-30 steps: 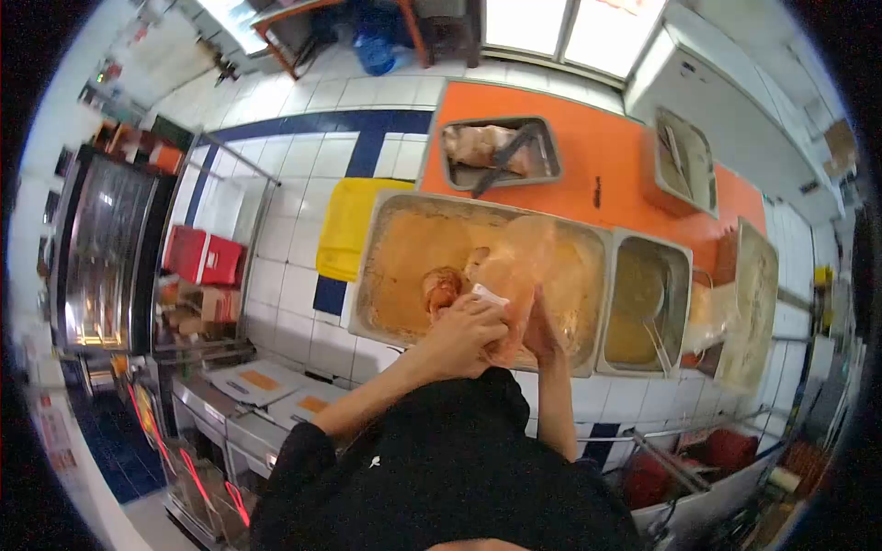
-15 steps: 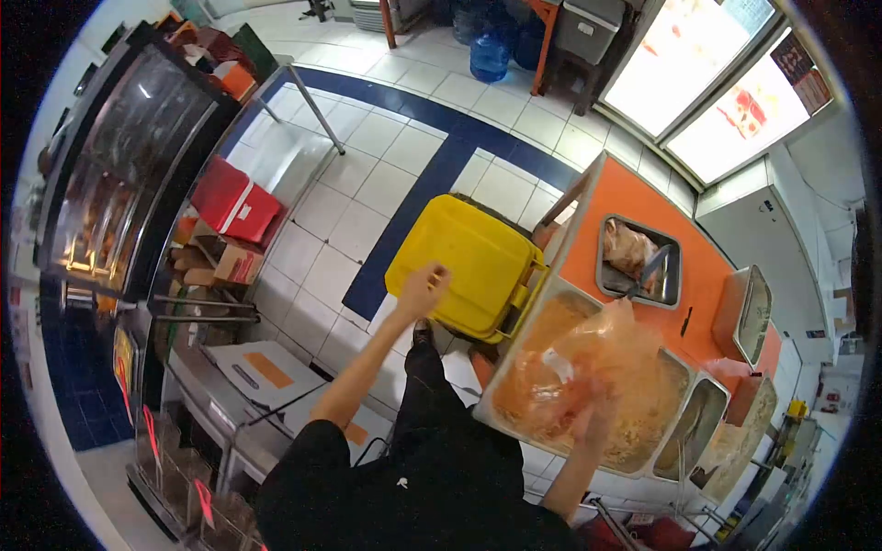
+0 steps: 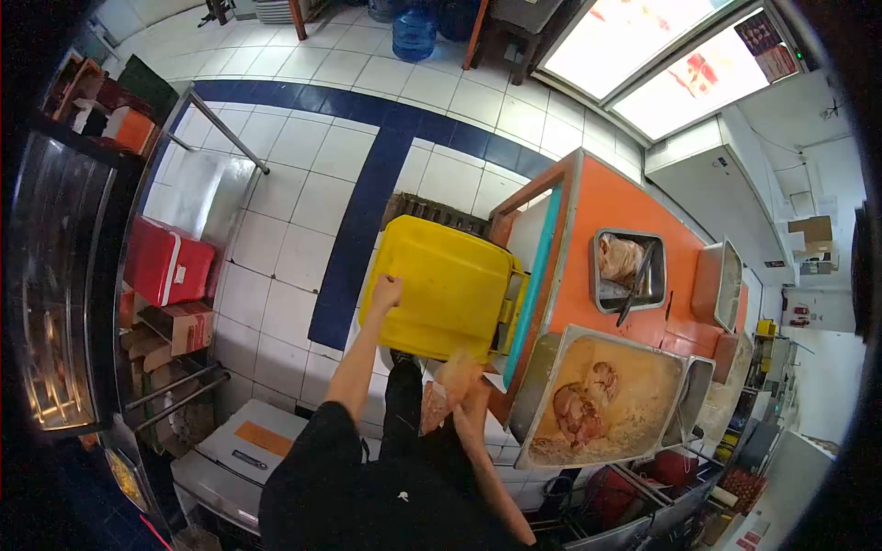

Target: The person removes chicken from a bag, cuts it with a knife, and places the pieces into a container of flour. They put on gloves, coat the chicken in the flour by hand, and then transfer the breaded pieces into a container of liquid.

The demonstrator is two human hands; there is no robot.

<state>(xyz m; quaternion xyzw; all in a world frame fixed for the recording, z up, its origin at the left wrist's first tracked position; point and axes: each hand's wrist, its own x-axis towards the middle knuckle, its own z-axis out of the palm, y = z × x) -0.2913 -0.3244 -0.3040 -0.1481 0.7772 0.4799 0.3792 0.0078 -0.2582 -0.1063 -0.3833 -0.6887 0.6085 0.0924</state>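
My right hand (image 3: pixel 472 404) is closed on a crumpled clear plastic bag (image 3: pixel 437 406) with reddish wet smears, low in front of my body. It is just off the near edge of the yellow bin lid (image 3: pixel 446 285). My left hand (image 3: pixel 388 292) is closed over the lid's left part; what its fingers hold, if anything, is hidden. The lid lies down on the bin. To the right, a deep metal pan (image 3: pixel 634 395) contains pieces of reddish meat (image 3: pixel 581 409) on a brownish, wet-looking layer.
A small metal tray (image 3: pixel 602 298) with meat and a dark-handled utensil rests on the orange table (image 3: pixel 588 207). A red cooler (image 3: pixel 165 262) and boxes stand left. A grey lidded box (image 3: pixel 248 450) is at lower left. A lit glass-door fridge (image 3: pixel 634 41) is behind.
My right hand has brought the bag leftward from over the pan to the bin's near edge. Meat now shows in the pan. My left hand's fingers have closed, and the view has shifted.
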